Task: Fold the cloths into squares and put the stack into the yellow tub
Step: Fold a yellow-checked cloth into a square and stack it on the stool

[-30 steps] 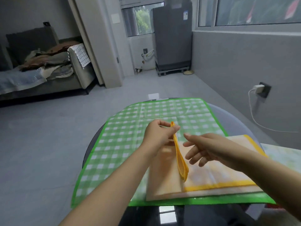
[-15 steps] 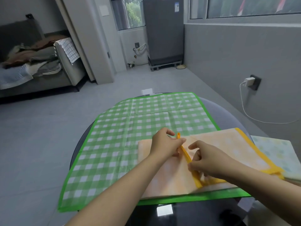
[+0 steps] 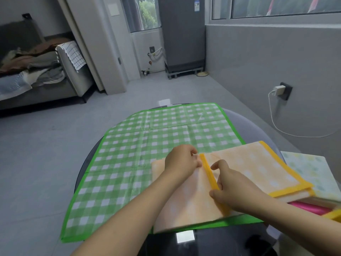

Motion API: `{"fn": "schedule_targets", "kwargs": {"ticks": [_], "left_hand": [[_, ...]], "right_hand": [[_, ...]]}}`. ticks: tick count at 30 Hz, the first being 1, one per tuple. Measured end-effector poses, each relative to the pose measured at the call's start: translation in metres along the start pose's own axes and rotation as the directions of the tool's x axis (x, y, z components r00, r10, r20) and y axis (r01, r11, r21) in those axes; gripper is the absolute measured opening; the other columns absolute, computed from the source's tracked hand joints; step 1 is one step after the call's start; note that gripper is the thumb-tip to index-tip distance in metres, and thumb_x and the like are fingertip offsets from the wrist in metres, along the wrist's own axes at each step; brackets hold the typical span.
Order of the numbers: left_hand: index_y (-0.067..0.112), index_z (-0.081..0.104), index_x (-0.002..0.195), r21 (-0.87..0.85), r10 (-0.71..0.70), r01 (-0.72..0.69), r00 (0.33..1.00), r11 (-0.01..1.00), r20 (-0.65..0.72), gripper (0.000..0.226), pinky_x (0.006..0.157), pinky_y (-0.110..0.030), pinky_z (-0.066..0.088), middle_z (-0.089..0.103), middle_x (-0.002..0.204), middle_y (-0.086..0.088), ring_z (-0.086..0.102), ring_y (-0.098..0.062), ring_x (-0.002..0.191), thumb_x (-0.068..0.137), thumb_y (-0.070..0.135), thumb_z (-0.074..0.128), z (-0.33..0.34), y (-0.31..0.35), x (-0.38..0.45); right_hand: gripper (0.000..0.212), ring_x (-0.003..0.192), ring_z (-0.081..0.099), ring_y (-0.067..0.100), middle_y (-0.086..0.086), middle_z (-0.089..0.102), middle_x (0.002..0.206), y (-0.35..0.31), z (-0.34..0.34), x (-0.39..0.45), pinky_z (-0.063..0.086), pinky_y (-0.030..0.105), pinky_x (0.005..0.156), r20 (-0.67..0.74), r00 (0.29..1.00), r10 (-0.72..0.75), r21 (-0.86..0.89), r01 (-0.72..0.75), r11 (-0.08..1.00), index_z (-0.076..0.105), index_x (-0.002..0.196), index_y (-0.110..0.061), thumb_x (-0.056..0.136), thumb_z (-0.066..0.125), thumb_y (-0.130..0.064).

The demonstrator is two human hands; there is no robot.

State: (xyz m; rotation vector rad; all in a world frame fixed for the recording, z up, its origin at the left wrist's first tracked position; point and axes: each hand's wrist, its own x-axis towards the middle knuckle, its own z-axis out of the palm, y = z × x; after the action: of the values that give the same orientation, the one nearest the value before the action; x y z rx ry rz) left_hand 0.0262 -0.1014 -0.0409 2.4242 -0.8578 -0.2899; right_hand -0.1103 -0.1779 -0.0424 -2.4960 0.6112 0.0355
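Observation:
An orange cloth (image 3: pixel 245 163) with a yellow border lies on the near right of a green checked mat (image 3: pixel 147 145). Its yellow hem (image 3: pixel 208 172) runs across the cloth's middle, where one part is folded over. My left hand (image 3: pixel 181 160) pinches the far end of that hem. My right hand (image 3: pixel 234 187) pinches the hem's near end and lies on the cloth. A yellow rim (image 3: pixel 332 215) shows at the right edge, beside something pink (image 3: pixel 308 208); I cannot tell whether it is the tub.
The mat covers a round dark table (image 3: pixel 239 242). A pale patterned cloth (image 3: pixel 308 170) lies to the right of the orange one. A charger and white cable (image 3: pixel 278 89) hang on the grey wall at the right. A sofa with piled clothes stands far left.
Both hands have brought the raised hem down onto the cloth; it now lies flat. My right hand, open before, now pinches the hem's near end. The camera tilted down slightly.

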Motion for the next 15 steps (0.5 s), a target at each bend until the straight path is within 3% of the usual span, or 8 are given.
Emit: {"fn": "schedule_targets", "kwargs": {"ticks": [5,8,11,15], "left_hand": [[0.024,0.058,0.113,0.094,-0.097,0.096,0.995,0.991,0.006,0.049,0.078,-0.029,0.046,0.065,0.106,0.004,0.061,-0.017,0.099,0.071,0.036,0.078,-0.017,-0.009,0.0],[0.024,0.056,0.106,0.136,-0.151,0.147,0.988,0.98,0.02,0.049,0.074,-0.029,0.044,0.064,0.103,0.005,0.061,-0.017,0.096,0.068,0.043,0.08,-0.027,-0.016,-0.004],[0.02,0.055,0.097,0.168,-0.197,0.182,0.977,0.969,0.078,0.047,0.068,-0.029,0.044,0.064,0.093,0.003,0.063,-0.019,0.087,0.067,0.048,0.078,-0.03,-0.02,-0.012],[0.017,0.055,0.097,0.126,-0.203,0.192,0.976,0.973,0.082,0.048,0.066,-0.03,0.042,0.066,0.092,0.003,0.063,-0.018,0.088,0.068,0.05,0.076,-0.022,-0.025,-0.019]], "right_hand": [[0.049,0.09,0.052,0.021,-0.002,0.054,0.095,0.006,-0.004,0.009,0.037,0.027,0.061,-0.052,0.999,-0.008,-0.113,0.002,0.994,0.031,0.127,-0.024,0.084,0.055,-0.024],[0.044,0.104,0.048,0.022,-0.005,0.056,0.097,0.015,-0.01,0.027,0.034,0.032,0.079,-0.169,0.983,-0.064,-0.192,0.031,0.981,0.039,0.126,-0.025,0.086,0.056,-0.02],[0.035,0.109,0.044,0.019,-0.011,0.058,0.095,0.021,-0.014,0.047,0.026,0.031,0.083,-0.281,0.952,-0.119,-0.158,0.077,0.984,0.05,0.119,-0.027,0.087,0.057,-0.014],[0.026,0.112,0.044,0.02,-0.008,0.062,0.104,0.032,-0.009,0.063,0.023,0.03,0.084,-0.304,0.937,-0.17,-0.165,0.124,0.979,0.06,0.111,-0.028,0.089,0.056,-0.014]]}}
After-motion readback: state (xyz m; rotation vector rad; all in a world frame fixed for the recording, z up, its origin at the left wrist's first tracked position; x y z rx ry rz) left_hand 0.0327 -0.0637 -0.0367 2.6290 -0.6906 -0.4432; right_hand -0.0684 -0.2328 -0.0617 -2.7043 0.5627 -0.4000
